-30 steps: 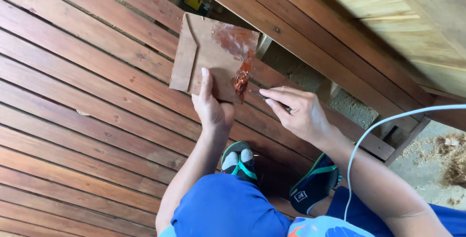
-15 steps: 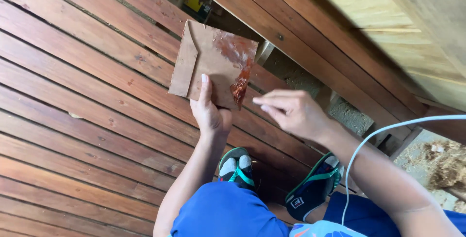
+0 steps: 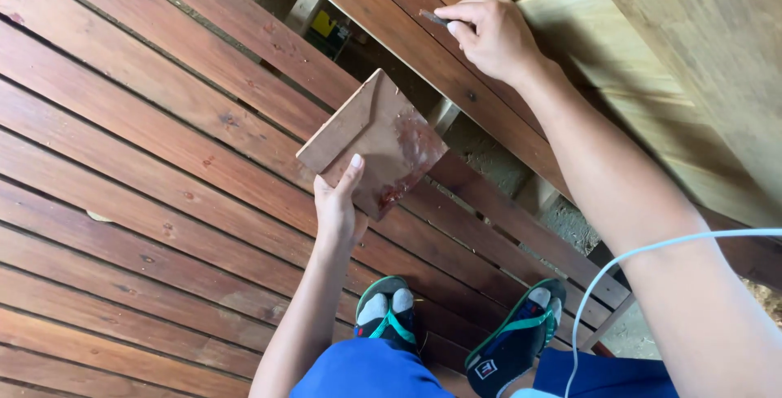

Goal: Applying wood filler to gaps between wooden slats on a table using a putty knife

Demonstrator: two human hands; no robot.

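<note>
**Board and small tool, in hand above a slatted deck**

Left hand (image 3: 338, 211): sitting at centre frame, gripping the lower edge of a small square board (image 3: 375, 141), thumb lying on its face. The board is tilting, held clear of the deck (image 3: 138, 202); reddish smears are showing on its right part.

Right hand (image 3: 489, 35): reaching to the upper centre of the frame, well apart from the left, pinching a thin dark tool (image 3: 433, 17) between thumb and fingertips against a beam (image 3: 383, 15).

Also showing: two feet in dark sandals (image 3: 513, 337) with green edging at lower centre; blue shorts (image 3: 366, 373) at the bottom edge; a white cable (image 3: 643, 255) curving across the right forearm at lower right.
</note>
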